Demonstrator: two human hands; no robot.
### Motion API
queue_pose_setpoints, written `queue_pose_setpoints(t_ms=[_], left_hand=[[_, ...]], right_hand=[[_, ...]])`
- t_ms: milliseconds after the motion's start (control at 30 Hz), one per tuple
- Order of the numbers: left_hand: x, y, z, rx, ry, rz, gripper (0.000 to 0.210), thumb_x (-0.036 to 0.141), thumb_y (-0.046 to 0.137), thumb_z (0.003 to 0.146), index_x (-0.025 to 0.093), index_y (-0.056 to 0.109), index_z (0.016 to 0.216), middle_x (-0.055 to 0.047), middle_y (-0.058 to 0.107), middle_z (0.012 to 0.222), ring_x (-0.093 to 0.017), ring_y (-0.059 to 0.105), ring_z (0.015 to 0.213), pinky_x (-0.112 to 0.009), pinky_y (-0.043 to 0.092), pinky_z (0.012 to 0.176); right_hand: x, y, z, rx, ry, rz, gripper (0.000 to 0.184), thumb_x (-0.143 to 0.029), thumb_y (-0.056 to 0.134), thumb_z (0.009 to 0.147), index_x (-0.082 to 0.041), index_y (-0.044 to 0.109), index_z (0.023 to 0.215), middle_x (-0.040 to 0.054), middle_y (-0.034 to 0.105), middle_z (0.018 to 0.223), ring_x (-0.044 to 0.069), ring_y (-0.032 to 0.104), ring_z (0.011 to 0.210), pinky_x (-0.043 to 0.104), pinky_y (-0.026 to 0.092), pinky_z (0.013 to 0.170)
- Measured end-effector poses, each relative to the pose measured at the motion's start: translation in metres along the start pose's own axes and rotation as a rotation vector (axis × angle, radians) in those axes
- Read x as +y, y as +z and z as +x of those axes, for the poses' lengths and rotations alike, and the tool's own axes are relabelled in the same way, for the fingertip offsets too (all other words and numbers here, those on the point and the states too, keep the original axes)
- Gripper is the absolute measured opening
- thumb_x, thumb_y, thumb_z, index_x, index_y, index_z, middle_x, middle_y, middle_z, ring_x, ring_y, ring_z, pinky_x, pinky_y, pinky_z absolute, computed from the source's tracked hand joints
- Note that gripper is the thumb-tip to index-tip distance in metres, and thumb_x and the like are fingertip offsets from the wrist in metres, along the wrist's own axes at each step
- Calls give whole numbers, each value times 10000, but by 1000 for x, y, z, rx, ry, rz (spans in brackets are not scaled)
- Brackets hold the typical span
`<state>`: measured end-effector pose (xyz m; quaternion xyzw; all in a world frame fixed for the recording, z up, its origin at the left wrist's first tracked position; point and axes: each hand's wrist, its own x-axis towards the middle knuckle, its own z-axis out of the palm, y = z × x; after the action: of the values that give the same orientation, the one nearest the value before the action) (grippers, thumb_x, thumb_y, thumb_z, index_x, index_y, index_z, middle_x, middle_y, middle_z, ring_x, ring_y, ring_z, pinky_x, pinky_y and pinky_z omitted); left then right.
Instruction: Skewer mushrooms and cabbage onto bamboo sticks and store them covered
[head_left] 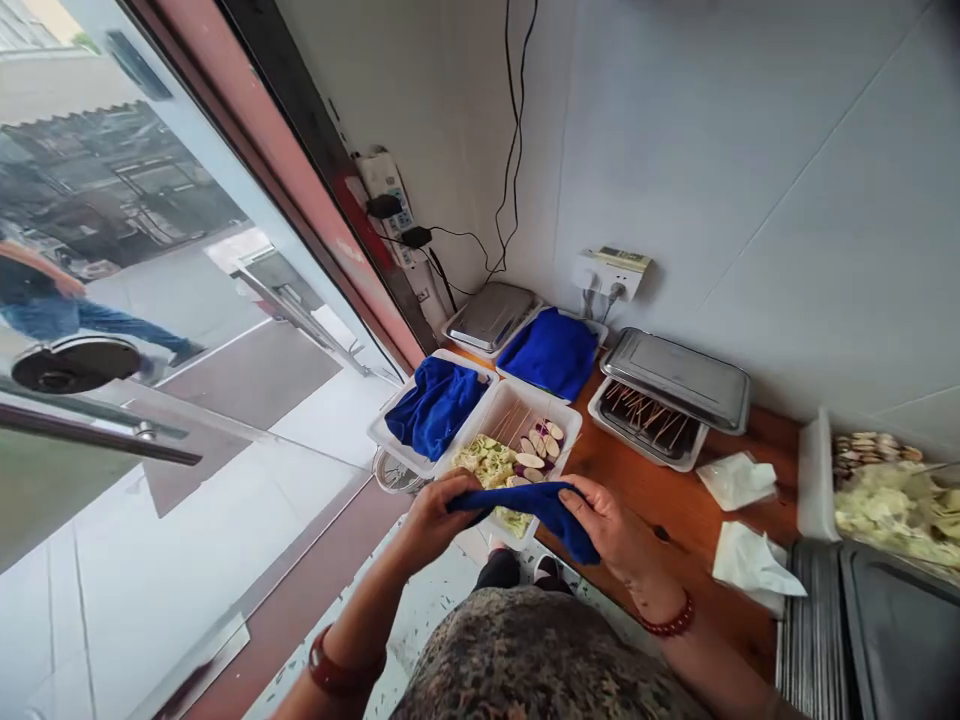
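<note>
Fingers of your left hand and right hand grip opposite ends of the blue cloth, its length crosswise over the near end of the vegetable tray by the worktop's left edge.

One head-worn view, facing forward and down, left hand and right hand near, wall farther off

left hand, right hand, blue cloth between, skewered vegetables
</note>
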<state>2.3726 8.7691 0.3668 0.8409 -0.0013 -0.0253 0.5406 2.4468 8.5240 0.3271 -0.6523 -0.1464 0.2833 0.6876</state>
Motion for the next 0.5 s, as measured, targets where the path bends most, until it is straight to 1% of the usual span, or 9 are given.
queue_pose_setpoints(t_ms=[67,100,133,200,233,267,333,400,500], left_hand=[[5,2,3,-33,-72,-69,305,441,605,864,151,637,775,-16,567,695,-116,480,635,-233,383,578],[7,2,5,-60,-123,-110,311,452,613,853,150,629,781,-8,561,677,-106,463,606,-222,367,549],[9,2,7,-85,-170,-151,314,460,625,839,149,621,791,-4,561,670,-98,453,589,-214,355,530],[10,3,9,-117,-239,-222,316,461,658,805,150,601,798,3,560,663,-87,443,571,-200,340,508],[10,3,10,-128,-261,-250,314,455,675,787,152,592,795,7,556,660,-84,441,567,-195,337,503],[9,2,11,-137,-275,-273,311,446,690,771,155,584,794,11,552,661,-83,444,568,-192,339,501],[5,-2,12,-159,-282,-295,302,426,707,750,158,577,799,12,553,674,-87,461,582,-191,357,508],[1,-12,14,-187,-275,-294,291,411,706,747,160,570,804,11,553,686,-92,475,597,-196,379,523],[-1,-39,19,-243,-252,-262,263,398,672,774,167,558,827,17,549,688,-92,477,593,-201,391,533]], right_hand=[[1,-8,-7,-57,13,-15,429,-560,501,935,-200,685,1076,44,700,884,190,647,776,303,535,721],[1,-12,-12,-102,-5,-54,434,-565,518,922,-208,669,1117,51,704,943,203,656,824,314,538,749],[2,-16,-16,-146,-35,-121,447,-561,569,893,-224,644,1177,58,704,1022,224,661,900,335,538,801],[6,-19,-25,-192,-86,-328,566,-490,712,801,-274,568,1304,61,670,1197,275,633,1074,394,511,932],[9,-19,-29,-181,-100,-454,613,-421,748,777,-299,538,1340,59,645,1258,290,611,1136,420,489,982],[13,-17,-32,-151,-108,-574,610,-348,740,784,-315,522,1353,55,629,1285,293,599,1165,436,477,1007],[22,-9,-36,-74,-132,-737,515,-209,631,830,-315,528,1323,53,628,1264,269,617,1143,425,498,987],[27,1,-34,10,-180,-798,478,-104,518,823,-291,534,1262,54,638,1204,233,646,1080,378,536,926],[22,16,-22,139,-293,-798,476,-41,455,784,-265,507,1200,53,649,1123,198,666,1001,321,558,861]])
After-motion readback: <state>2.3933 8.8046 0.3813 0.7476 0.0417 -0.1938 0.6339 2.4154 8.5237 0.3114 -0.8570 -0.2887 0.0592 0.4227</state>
